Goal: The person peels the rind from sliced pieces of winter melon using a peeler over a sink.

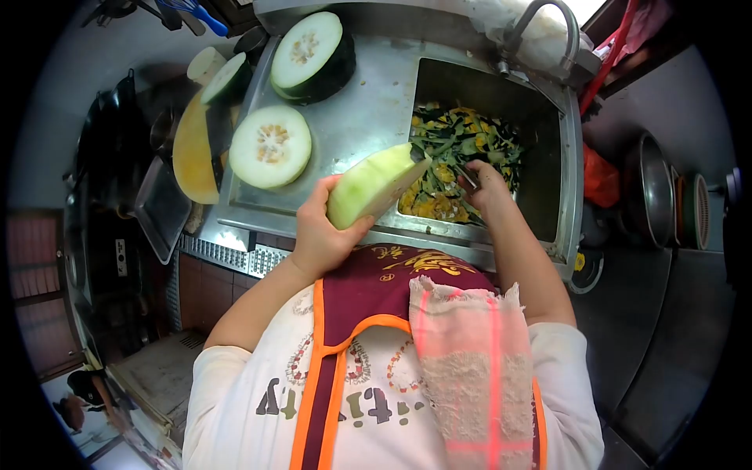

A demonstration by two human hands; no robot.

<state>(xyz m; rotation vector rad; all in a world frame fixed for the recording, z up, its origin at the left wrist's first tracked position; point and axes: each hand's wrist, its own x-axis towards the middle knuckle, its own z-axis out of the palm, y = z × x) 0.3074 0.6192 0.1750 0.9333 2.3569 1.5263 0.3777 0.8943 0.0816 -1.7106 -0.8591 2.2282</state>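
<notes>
My left hand grips a piece of winter melon, mostly peeled to pale green, with a dark patch of rind at its far end. Its cut face turns toward the sink. Over the sink, my right hand is closed around a small, thin metal tool, partly hidden by the fingers; its exact kind is unclear. Below lie green and yellow peelings. On the steel counter, a round cut melon piece lies face up, and a larger dark-skinned winter melon piece sits behind it.
A curved faucet rises behind the sink. At left are another cut melon piece, a yellow rounded object and a metal tray. A red bag and metal bowls stand at right.
</notes>
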